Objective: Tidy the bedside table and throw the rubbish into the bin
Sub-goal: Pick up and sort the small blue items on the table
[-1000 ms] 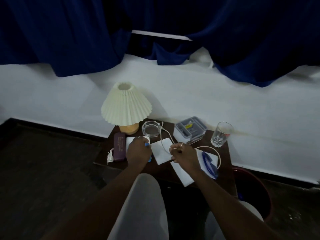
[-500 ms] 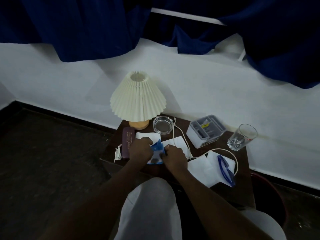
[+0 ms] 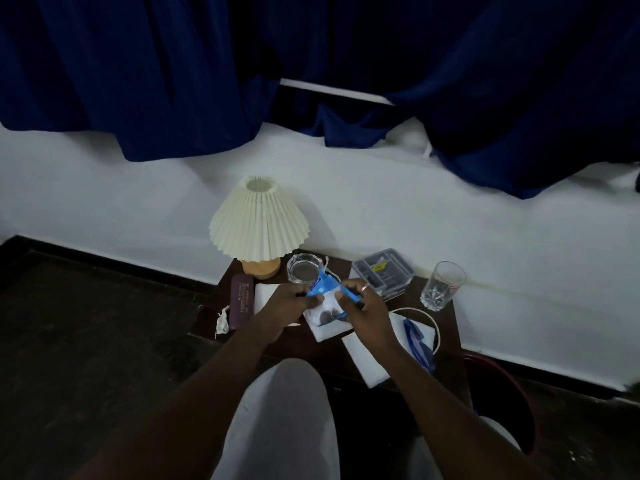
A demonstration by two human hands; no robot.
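Observation:
A blue and white plastic wrapper is held up over the dark bedside table. My left hand pinches its left edge and my right hand grips its right side. Under it lie white tissues; another white sheet is at the front right with a blue item on it. A crumpled scrap sits at the table's left edge. A dark red bin stands on the floor to the right.
A pleated lamp, a glass ashtray, a grey lidded box and a drinking glass line the back. A maroon case lies at the left. A white cord loops at the right.
My right hand let go of the white cord and came left to the wrapper. Both hands have lifted the wrapper off the tissues and hold it higher, near the ashtray.

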